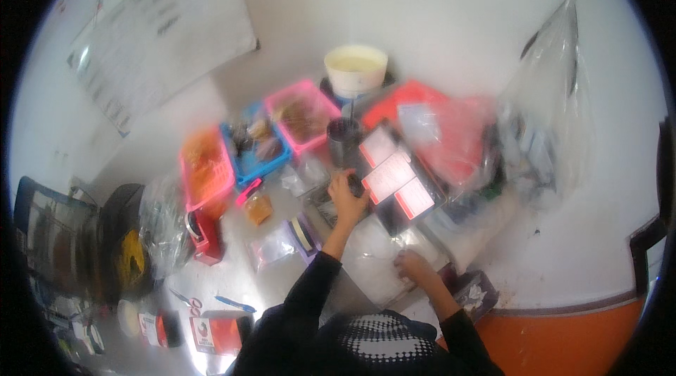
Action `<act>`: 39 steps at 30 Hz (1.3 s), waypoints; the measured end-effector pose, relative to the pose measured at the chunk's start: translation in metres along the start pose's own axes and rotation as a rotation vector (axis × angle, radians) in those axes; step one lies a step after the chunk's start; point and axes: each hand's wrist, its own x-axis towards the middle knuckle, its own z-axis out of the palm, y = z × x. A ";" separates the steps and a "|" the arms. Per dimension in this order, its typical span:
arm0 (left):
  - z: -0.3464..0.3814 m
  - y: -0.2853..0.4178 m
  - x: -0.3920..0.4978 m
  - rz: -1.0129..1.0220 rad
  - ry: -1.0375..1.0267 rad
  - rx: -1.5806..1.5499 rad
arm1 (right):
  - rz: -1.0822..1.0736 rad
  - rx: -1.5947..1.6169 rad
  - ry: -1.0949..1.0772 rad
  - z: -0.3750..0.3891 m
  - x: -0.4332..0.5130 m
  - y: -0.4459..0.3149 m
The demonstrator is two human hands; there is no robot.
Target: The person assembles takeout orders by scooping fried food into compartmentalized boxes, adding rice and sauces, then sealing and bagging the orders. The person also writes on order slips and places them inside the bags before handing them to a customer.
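My left hand (pixel 346 200) curves its fingers and thumb around a small dark round object (pixel 355 184), in front of a tall dark cup (pixel 343 135). My right hand (pixel 415 266) rests at the right edge of a pile of clear plastic bags (pixel 377 257). Its fingers are curled, and blur hides whether they pinch the plastic. To the right of my left hand, several red-edged white cards (pixel 390 178) bearing writing lie on a flat black surface (pixel 388 217). A purple-framed tape dispenser (pixel 302 235) sits left of my left forearm.
Pink baskets (pixel 319 138) and a blue basket (pixel 256 170) hold bagged goods at the back left. Behind stands a white tub (pixel 356 72). Red plastic packaging (pixel 454 149) and a hanging clear bag (pixel 554 91) are on the right. Scissors (pixel 195 306) and a blue pen (pixel 235 303) lie front left.
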 end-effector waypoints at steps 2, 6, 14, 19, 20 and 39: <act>-0.002 0.005 -0.005 0.001 -0.015 0.028 | -0.010 -0.002 -0.082 -0.004 0.010 0.002; 0.012 -0.005 0.001 -0.254 -0.056 0.110 | -0.056 0.035 -0.075 -0.001 0.016 0.008; 0.004 0.004 0.004 -0.395 -0.104 0.172 | -0.117 -0.031 0.016 0.005 0.007 0.001; -0.028 0.045 -0.059 -0.077 -0.184 -0.353 | -0.159 -0.141 0.116 0.010 0.001 0.004; -0.038 0.052 -0.079 -0.114 -0.308 -0.332 | -0.175 -0.108 0.064 0.006 0.001 0.003; -0.006 0.065 -0.098 -0.021 -0.532 -0.135 | -0.025 0.107 0.243 -0.039 0.004 -0.025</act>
